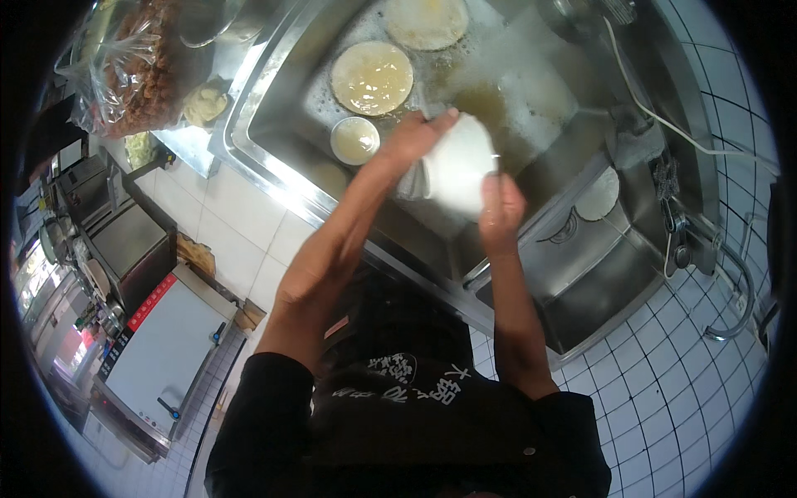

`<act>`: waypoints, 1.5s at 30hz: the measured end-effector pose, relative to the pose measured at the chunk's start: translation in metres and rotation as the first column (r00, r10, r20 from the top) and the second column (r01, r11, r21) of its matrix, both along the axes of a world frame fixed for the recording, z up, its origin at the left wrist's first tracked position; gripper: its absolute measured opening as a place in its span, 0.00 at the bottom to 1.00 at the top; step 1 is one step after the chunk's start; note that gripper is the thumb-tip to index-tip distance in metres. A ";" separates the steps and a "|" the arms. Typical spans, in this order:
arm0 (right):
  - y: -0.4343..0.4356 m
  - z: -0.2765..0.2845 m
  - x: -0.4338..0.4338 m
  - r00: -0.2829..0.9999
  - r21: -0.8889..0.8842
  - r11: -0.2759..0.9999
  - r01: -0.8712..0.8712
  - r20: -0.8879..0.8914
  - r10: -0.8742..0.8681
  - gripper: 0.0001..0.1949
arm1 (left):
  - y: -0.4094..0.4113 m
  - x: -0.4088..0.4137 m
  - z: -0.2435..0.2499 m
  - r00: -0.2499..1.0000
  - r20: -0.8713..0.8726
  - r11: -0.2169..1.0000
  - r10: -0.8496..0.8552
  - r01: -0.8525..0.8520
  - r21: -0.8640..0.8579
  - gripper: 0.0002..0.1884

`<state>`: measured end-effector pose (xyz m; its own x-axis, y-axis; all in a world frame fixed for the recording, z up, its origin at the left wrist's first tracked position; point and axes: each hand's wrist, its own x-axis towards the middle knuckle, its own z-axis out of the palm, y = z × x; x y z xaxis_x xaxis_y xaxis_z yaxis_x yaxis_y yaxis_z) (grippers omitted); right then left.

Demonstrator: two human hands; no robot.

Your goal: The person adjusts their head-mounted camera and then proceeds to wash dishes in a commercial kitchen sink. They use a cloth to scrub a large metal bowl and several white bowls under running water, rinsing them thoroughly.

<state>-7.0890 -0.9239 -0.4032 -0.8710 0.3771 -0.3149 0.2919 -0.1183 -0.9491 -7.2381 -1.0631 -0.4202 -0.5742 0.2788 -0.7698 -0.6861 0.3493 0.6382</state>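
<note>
A white bowl (461, 165), blurred and tilted, is between my two hands above the soapy water of a steel sink (398, 230). My left hand (414, 140) is at its upper left side, over a greyish cloth (411, 180). My right hand (501, 208) grips the rim at the lower right. Left of the bowl, a round dish (372, 78) and a small white bowl (355, 140) sit in the water, both filled with cloudy liquid. Another round dish (426, 22) lies at the top of the basin.
A second steel basin (591, 267) on the right holds a white dish (598, 194). A curved faucet (741, 292), steel wool (666, 177) and a white cord (660, 118) are at the right. A plastic bag of brown food (140, 75) stands left of the sink.
</note>
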 end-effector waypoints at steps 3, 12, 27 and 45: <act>0.000 0.012 -0.021 0.895 -0.489 0.796 0.357 -0.063 -0.441 0.12 | -0.005 0.006 0.004 0.935 0.273 0.920 0.225 -0.296 0.258 0.34; 0.054 0.001 -0.048 0.942 -0.658 0.674 0.334 0.224 -0.249 0.24 | -0.013 0.012 0.021 0.848 0.267 0.812 0.458 -0.521 0.261 0.29; 0.024 0.049 -0.035 0.967 -0.621 0.742 0.251 0.136 -0.213 0.29 | 0.000 0.064 0.068 0.378 -0.822 0.869 -0.427 0.423 -0.257 0.13; 0.159 0.010 0.287 0.531 -0.311 0.433 0.846 0.410 -0.742 0.28 | -0.025 0.080 -0.001 0.594 -0.668 0.863 -0.448 0.483 -0.149 0.19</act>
<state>-6.8022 -0.7648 -0.3928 -0.1597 0.6480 -0.7447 0.0049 -0.7538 -0.6570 -7.1586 -1.0884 -0.4217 -0.7014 0.6784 -0.2189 0.1717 0.4588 0.8718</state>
